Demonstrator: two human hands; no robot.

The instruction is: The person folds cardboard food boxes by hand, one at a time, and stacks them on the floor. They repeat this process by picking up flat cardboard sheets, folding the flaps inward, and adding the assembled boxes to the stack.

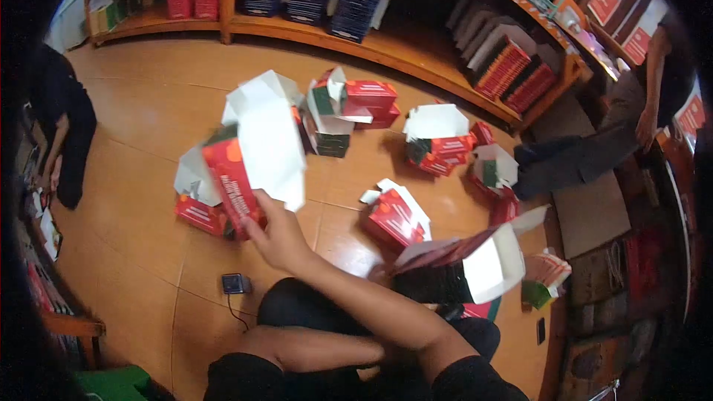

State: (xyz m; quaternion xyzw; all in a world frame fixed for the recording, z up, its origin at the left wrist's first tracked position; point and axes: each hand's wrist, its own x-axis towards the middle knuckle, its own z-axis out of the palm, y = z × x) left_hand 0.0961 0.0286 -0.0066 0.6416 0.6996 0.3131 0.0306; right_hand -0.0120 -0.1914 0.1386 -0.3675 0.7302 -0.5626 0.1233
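My right hand (281,236), reaching across to the left, is closed on the lower end of a red carton (232,178) with white lettering. Large white flaps stand open on that carton, and its edges are blurred by motion. Behind it, another open red carton (199,209) rests on the floor. My left forearm (319,347) runs rightward beneath my right forearm; the left hand's fingers are hidden. Above my lap on the right is an open carton (494,263) with white flaps and a stack of dark items at it. What supports it cannot be made out.
More open red cartons (371,100) (438,145) (397,215) (494,171) stand on the tiled floor. A small corded device (236,284) and a phone (541,331) lie near me. Wooden shelves (401,48) hold boxed stacks. People are at the left (63,126) and right (594,156).
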